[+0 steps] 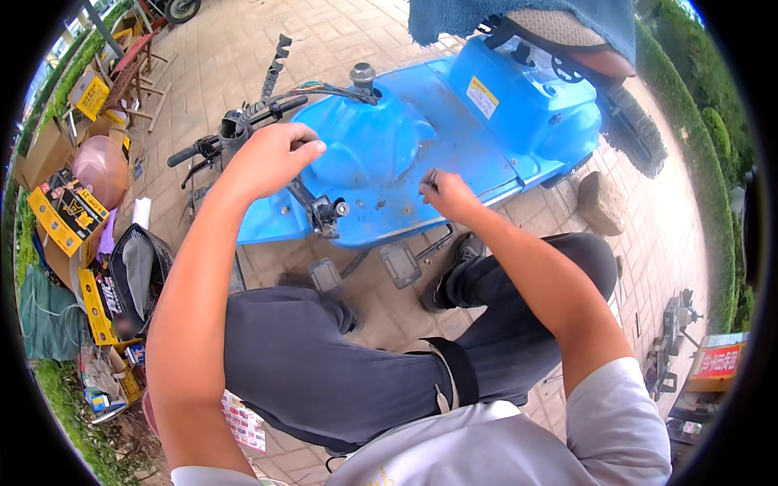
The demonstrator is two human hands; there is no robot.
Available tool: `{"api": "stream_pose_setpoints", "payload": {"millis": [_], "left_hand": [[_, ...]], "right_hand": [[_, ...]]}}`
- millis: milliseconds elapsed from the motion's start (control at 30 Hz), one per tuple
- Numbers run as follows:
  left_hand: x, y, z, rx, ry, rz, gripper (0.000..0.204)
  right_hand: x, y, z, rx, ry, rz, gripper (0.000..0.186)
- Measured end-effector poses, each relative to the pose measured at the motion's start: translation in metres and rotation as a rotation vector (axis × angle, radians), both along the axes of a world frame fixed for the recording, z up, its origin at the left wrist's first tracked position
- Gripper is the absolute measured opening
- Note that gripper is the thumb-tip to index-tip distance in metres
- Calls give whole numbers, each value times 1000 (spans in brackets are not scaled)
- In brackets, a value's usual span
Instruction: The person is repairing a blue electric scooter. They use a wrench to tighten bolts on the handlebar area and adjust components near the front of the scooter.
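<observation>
The blue body [356, 146] of a small vehicle, with a flat dirty floor panel, stands in front of me. Above its handlebar [235, 130], my left hand [271, 158] is closed, thumb against curled fingers; whatever lies in them is hidden. My right hand [452, 198] pinches a small dark, thin piece [429, 183] just over the floor panel. Between my hands, a black handlebar end with a round fitting [331, 212] points toward me. Wires [324, 87] run to the metal neck [362, 77] on top of the blue hump.
A seat covered by a blue cloth [527, 12] is at the far right, above a rear tire [640, 138]. A stone [601, 202] sits beside the vehicle. Pedals [400, 265] project near my feet. Cartons [69, 212] and a black bag [139, 271] are piled at left.
</observation>
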State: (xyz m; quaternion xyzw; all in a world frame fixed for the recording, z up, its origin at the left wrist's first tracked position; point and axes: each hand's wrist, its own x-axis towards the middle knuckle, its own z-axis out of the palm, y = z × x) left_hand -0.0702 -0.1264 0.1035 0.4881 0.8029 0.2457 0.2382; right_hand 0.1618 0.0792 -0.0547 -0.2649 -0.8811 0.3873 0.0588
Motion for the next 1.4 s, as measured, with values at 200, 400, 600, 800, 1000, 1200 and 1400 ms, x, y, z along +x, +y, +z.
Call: {"api": "stream_pose_setpoints", "payload": {"millis": [200, 400, 600, 800, 1000, 1200, 1400], "left_hand": [[3, -4, 5, 28, -20, 10, 35], [-2, -9, 1, 23, -35, 14, 35], [-2, -6, 2, 23, -13, -22, 36], [-1, -5, 2, 24, -14, -12, 36], [-1, -6, 2, 20, -4, -8, 35], [-2, -6, 1, 28, -36, 20, 34], [-3, -12, 2, 20, -17, 37, 34]], "right_hand": [[7, -21, -36, -126, 125, -96, 16], [3, -26, -30, -51, 134, -39, 14], [6, -28, -29, -14, 124, -29, 12], [7, -25, -33, 3, 101, 6, 12], [8, -27, -33, 50, 118, 32, 11], [11, -27, -33, 329, 129, 260, 10], [9, -25, -36, 279, 85, 220, 10]]}}
